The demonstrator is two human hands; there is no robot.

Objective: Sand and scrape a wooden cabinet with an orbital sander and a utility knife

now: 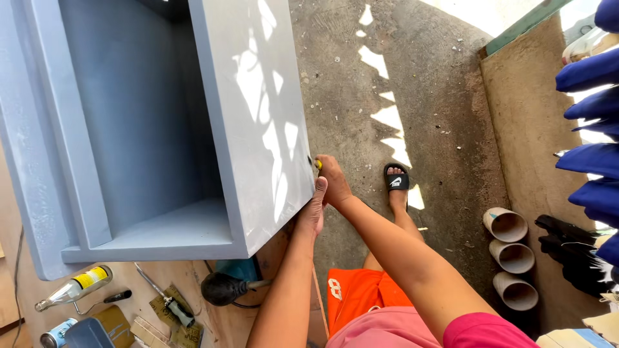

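Note:
A large grey painted cabinet box (258,116) lies on a wooden workbench (225,322), its open inside facing me. My left hand (313,209) presses flat against the lower edge of its outer side panel. My right hand (332,180) is shut around a small tool with a yellow handle (318,164), held against that same panel edge. Most of the tool is hidden by my fingers.
On the bench lie a clear glass bottle (74,287), a can (57,334), a black power tool (225,288) and sandpaper pieces (174,316). Below is concrete floor (387,96), my sandalled foot (396,180), three tube ends (512,258) and blue fabric (593,116).

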